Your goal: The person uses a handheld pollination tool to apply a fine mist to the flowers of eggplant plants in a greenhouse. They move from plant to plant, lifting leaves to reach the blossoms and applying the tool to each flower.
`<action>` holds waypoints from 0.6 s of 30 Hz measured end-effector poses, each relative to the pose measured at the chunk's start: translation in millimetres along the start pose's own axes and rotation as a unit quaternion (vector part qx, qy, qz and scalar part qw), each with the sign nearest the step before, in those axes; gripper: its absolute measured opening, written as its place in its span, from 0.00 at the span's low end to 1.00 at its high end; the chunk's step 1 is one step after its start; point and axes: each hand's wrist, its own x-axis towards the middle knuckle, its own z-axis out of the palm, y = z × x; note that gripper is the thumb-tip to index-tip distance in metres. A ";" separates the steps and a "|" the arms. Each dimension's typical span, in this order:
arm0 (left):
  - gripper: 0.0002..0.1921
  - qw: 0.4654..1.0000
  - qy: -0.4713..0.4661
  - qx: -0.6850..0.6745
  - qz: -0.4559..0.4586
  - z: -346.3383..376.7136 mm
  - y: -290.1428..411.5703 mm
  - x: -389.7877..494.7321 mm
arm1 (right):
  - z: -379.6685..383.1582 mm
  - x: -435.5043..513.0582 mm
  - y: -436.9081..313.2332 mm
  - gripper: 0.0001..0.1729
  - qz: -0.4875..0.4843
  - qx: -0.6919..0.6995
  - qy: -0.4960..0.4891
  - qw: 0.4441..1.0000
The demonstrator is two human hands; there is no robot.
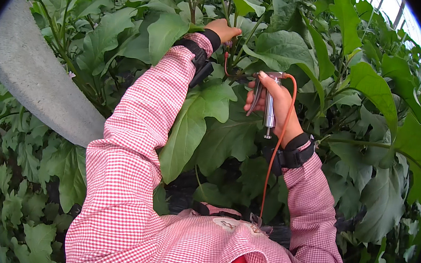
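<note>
My right hand (pixel 276 100) is wrapped around a chrome spray gun (pixel 270 111), its fingers about the curved trigger lever. From the gun's head a thin metal nozzle tube runs left and bends up to a reddish tip (pixel 226 55), just below my left hand. An orange hose (pixel 289 117) leaves the gun's right side and hangs down past my wrist. Up among the stems of a leafy plant, probably eggplant, my left hand (pixel 224 30) is at a stem with thumb and fingers close together; leaves and the hand itself hide what it grips. A small purplish flower part (pixel 228 44) shows beneath it.
Broad green leaves (pixel 196 118) surround both arms. At the left a curved grey concrete-like beam (pixel 52 86) crosses the foliage. Large leaves (pixel 378 92) reach in from the right. Dark plastic sheeting (pixel 182 190) shows low between the plants. Greenhouse framing (pixel 399 14) stands at the top right.
</note>
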 end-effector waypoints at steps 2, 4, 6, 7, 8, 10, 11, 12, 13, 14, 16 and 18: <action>0.32 1.000 -0.003 -0.007 0.014 -5.4 5.5 -10.8 | 1.8 1.9 1.7 0.28 0.002 0.018 0.007 1.000; 0.35 0.999 -0.008 -0.020 0.028 -8.5 8.0 -17.8 | 2.6 2.7 3.1 0.28 0.005 0.029 0.011 1.000; 0.39 0.998 -0.022 -0.039 0.032 -9.4 8.8 -20.7 | 3.2 3.5 4.0 0.29 0.005 0.027 0.009 1.000; 0.40 0.999 -0.014 -0.034 0.035 -9.2 8.8 -20.9 | 3.7 4.1 4.3 0.29 0.003 0.027 0.010 1.000; 0.41 0.999 -0.008 -0.028 0.032 -8.6 8.4 -20.7 | 4.4 4.9 4.7 0.29 -0.005 0.027 0.015 1.000; 0.44 1.000 0.006 -0.009 0.029 -6.8 6.8 -19.2 | 6.6 6.8 5.8 0.29 -0.022 0.028 0.028 0.999; 0.44 0.999 0.015 0.004 0.031 -6.0 5.7 -18.3 | 7.9 7.6 6.3 0.28 -0.027 0.023 0.043 0.998; 0.45 0.999 0.018 0.016 0.029 -5.6 4.5 -17.4 | 9.1 7.9 6.5 0.28 -0.030 0.018 0.058 0.998; 0.46 0.999 0.022 0.018 0.036 -5.6 3.4 -16.8 | 10.0 7.3 6.5 0.28 -0.038 0.011 0.065 0.997; 0.46 0.999 0.021 0.018 0.041 -6.2 2.5 -16.7 | 10.6 5.7 6.3 0.21 -0.010 0.006 0.070 0.997; 0.48 0.999 -0.001 0.002 0.052 -9.8 2.6 -18.6 | 11.4 0.0 4.9 0.22 -0.010 0.004 0.065 0.998; 0.47 0.997 -0.004 0.034 0.066 -16.5 6.8 -25.2 | 11.1 -6.7 3.7 0.23 -0.010 0.031 0.049 0.998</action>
